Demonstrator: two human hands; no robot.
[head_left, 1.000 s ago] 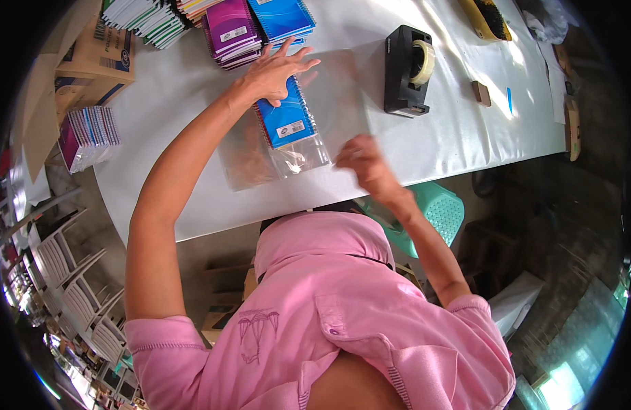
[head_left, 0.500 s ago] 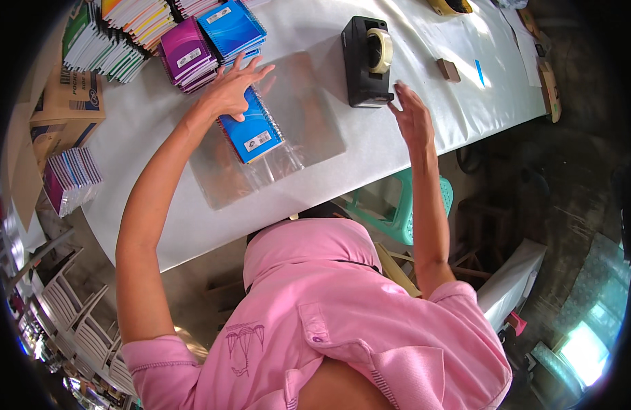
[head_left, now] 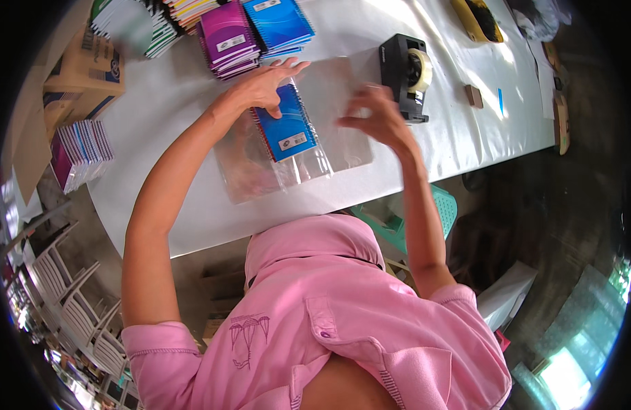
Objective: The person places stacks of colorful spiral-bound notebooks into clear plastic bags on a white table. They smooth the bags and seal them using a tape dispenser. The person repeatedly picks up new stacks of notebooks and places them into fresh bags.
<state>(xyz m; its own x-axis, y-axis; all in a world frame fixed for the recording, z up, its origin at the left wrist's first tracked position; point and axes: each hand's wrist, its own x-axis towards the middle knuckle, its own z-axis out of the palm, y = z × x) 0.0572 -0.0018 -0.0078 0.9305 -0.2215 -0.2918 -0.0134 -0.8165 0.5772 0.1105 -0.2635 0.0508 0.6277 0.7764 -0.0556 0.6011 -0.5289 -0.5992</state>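
Note:
A blue spiral notebook [head_left: 293, 133] lies on a sheet of clear plastic [head_left: 250, 181], and clear film sticks out past its near end. My left hand [head_left: 266, 85] rests over the notebook's far end, thumb pressed on the cover and fingers spread. Between the notebook and a black tape dispenser [head_left: 392, 65] is my right hand [head_left: 380, 117], raised and blurred by motion. Its thumb and fingers curl together in a pinch; whatever they hold is too small or smeared to make out. A roll of clear tape [head_left: 424, 72] sits in the dispenser.
Stacks of purple notebooks [head_left: 226, 41] and blue notebooks [head_left: 278, 27] stand at the table's far side. A cardboard box [head_left: 83, 75] and a wrapped notebook bundle [head_left: 83, 154] are at left. A small brown block [head_left: 474, 96] lies right, a green stool [head_left: 442, 208] below the edge.
My right hand has moved left from the tape dispenser toward the notebook, its fingers curling in. The left hand stays on the notebook. The whole view has shifted, with table things appearing farther right.

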